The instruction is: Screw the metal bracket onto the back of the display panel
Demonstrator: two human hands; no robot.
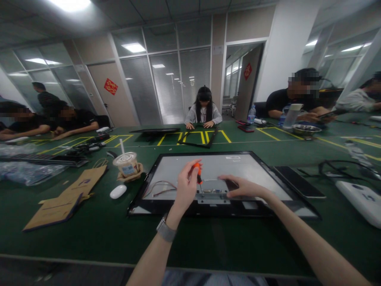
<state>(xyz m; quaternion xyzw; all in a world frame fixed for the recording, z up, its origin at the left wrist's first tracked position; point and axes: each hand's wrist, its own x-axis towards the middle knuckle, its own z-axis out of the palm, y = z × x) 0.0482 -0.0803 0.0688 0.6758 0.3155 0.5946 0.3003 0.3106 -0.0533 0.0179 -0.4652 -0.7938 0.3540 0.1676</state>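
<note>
My left hand (pixel 187 184), with a watch on its wrist, is closed round the handle of an orange and black screwdriver (pixel 199 174). The screwdriver's shaft points down at a metal bracket (pixel 212 197) near the front edge of an opened monitor panel (pixel 166 169). Fingers apart, my right hand (pixel 245 186) rests by the bracket's right end, beside a row of ports. I cannot make out anything held in it. A thin bundle of wires (pixel 162 188) lies on the grey back of the panel, left of my left hand. The panel lies flat in its black frame.
Left of the panel are a drink cup (pixel 126 163), a white mouse-like case (pixel 118 191) and a paper bag (pixel 67 198). A phone (pixel 297 182) and a white device (pixel 361 200) lie to the right. Across the green table (pixel 98 238), a person sits behind an empty black frame (pixel 196 145).
</note>
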